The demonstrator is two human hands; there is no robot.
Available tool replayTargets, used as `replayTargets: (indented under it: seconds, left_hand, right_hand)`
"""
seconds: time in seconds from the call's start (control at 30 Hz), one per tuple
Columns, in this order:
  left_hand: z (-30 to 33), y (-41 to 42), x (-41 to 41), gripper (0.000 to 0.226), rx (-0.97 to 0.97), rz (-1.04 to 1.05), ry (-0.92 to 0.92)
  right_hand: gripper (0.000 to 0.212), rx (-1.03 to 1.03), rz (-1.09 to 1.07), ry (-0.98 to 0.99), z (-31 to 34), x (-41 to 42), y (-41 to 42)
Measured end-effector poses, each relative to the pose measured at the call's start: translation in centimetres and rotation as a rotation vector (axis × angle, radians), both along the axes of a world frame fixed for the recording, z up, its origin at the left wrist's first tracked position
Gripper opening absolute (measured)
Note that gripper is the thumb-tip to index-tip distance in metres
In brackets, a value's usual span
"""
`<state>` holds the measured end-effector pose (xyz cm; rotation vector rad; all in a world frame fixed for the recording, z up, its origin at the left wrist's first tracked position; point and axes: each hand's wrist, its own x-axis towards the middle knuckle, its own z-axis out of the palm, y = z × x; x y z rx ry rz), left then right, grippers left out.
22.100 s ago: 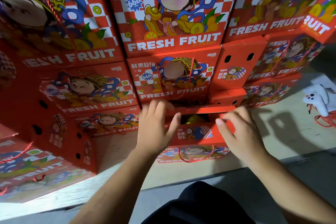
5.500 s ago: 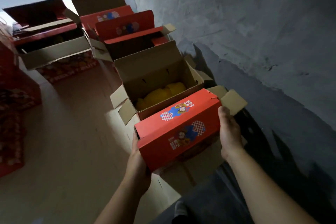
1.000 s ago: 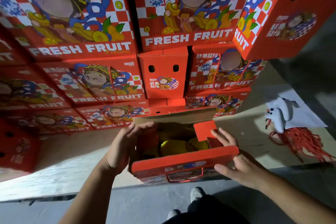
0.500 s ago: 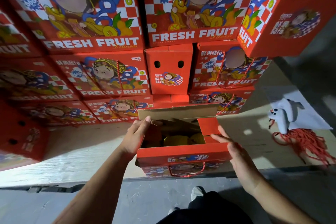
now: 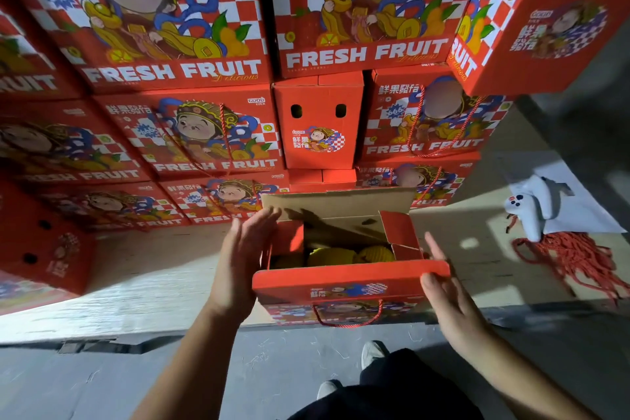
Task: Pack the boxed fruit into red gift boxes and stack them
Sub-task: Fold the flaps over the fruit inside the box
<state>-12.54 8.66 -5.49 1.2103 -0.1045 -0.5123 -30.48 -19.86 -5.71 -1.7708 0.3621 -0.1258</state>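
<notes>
Behind the open red cardboard gift box (image 5: 344, 286) of yellow fruit (image 5: 341, 254) rises a wall of stacked red boxes (image 5: 218, 136); left hand (image 5: 243, 262) and right hand (image 5: 443, 293) flank it, fingers spread, bare wooden platform (image 5: 153, 269) leftward.

Yellow fruit (image 5: 344, 254) mostly hidden behind open gift box (image 5: 347, 278) front flap, count not determinable, left hand (image 5: 240, 257) motion-blurred, stacked boxes (image 5: 177, 20) cut off by top and left edges, rope handle (image 5: 347, 319) partly shadowed, white object (image 5: 531, 206) unidentifiable
</notes>
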Motion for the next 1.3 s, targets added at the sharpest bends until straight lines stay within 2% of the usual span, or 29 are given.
replayTargets:
  seconds: [0.07, 0.13, 0.27, 0.37, 0.47, 0.57, 0.7, 0.73, 0.8, 0.87, 0.9, 0.93, 0.97, 1.0, 1.03, 1.07, 1.1, 1.13, 1.2, 1.3]
  left_hand:
    - [-0.3, 0.7, -1.7, 0.081, 0.050, 0.038, -0.024]
    - [-0.2, 0.6, -3.0, 0.092, 0.135, 0.007, -0.086]
    - [0.8, 0.9, -3.1, 0.088, 0.267, -0.140, -0.127]
    - [1.6, 1.3, -2.2, 0.116, 0.414, -0.396, -0.143]
    - [1.9, 1.2, -1.2, 0.107, 0.341, -0.468, -0.063]
    - [0.9, 1.4, -1.6, 0.114, 0.277, -0.367, -0.112]
    - [-1.8, -0.1, -4.1, 0.067, 0.325, 0.064, -0.226]
    - [-2.3, -0.8, -4.4, 0.064, 0.335, 0.130, -0.277]
    - [-2.9, -1.8, -4.6, 0.076, 0.339, 0.205, -0.309]
    - [-3.2, -1.8, -4.2, 0.083, 0.463, 0.269, -0.356]
    - [-3.3, -1.6, -3.9, 0.075, 0.641, 0.296, -0.517]
    - [-3.4, -1.3, -3.7, 0.064, 0.824, 0.293, -0.753]
    - [-3.4, -1.1, -3.6, 0.055, 0.938, 0.234, -0.964]
    - [-3.4, -1.0, -3.7, 0.054, 1.003, 0.123, -1.114]
    - [-3.5, -1.0, -3.9, 0.064, 1.054, 0.010, -1.204]
    - [-3.6, -0.8, -4.0, 0.080, 1.094, -0.077, -1.247]
    - [-3.7, -0.7, -4.2, 0.093, 1.132, -0.126, -1.259]
    - [-3.8, -0.6, -4.2, 0.096, 1.156, -0.141, -1.275]
    - [-3.7, -0.7, -4.2, 0.092, 1.196, -0.122, -1.302]
    - [-3.4, -1.2, -4.2, 0.091, 1.257, -0.090, -1.288]
  right_hand:
    - [0.104, 0.013, -0.074, 0.069, 0.6, 1.7, 0.3]
    - [0.114, -0.040, -0.114, 0.080, 0.7, 2.6, 0.6]
    - [0.088, 0.042, -0.101, 0.050, 0.1, 2.1, 0.9]
    - [0.076, 0.126, -0.075, 0.092, 0.4, 1.4, 0.6]
    - [0.079, 0.207, -0.045, 0.150, 0.6, 1.2, 0.2]
    - [0.076, 0.209, -0.044, 0.199, 0.8, 1.6, 0.1]
    - [0.030, 0.150, -0.046, 0.338, 1.7, 2.4, 0.0]
    - [0.031, 0.135, -0.052, 0.364, 1.7, 2.5, -0.1]
    - [0.034, 0.105, -0.071, 0.387, 1.5, 2.7, 0.1]
    - [0.040, -0.030, -0.160, 0.277, 0.0, 2.8, 0.7]
    - [0.057, -0.105, -0.235, 0.223, -0.5, 2.9, 1.1]
    - [0.077, -0.181, -0.312, 0.194, -0.6, 3.1, 1.6]
    - [0.088, -0.290, -0.372, 0.158, -0.6, 3.2, 1.8]
    - [0.087, -0.458, -0.371, 0.078, -0.7, 3.3, 1.7]
    - [0.079, -0.694, -0.289, -0.012, -0.9, 3.2, 1.3]
    - [0.075, -0.906, -0.132, -0.075, -1.1, 3.0, 0.9]
    - [0.081, -1.052, 0.040, -0.073, -1.3, 2.8, 0.8]
    - [0.092, -1.100, 0.162, -0.018, -1.5, 2.6, 0.9]
    - [0.105, -1.076, 0.205, 0.072, -1.8, 2.6, 1.1]
    - [0.099, -1.101, 0.133, 0.077, -1.7, 3.0, 1.6]
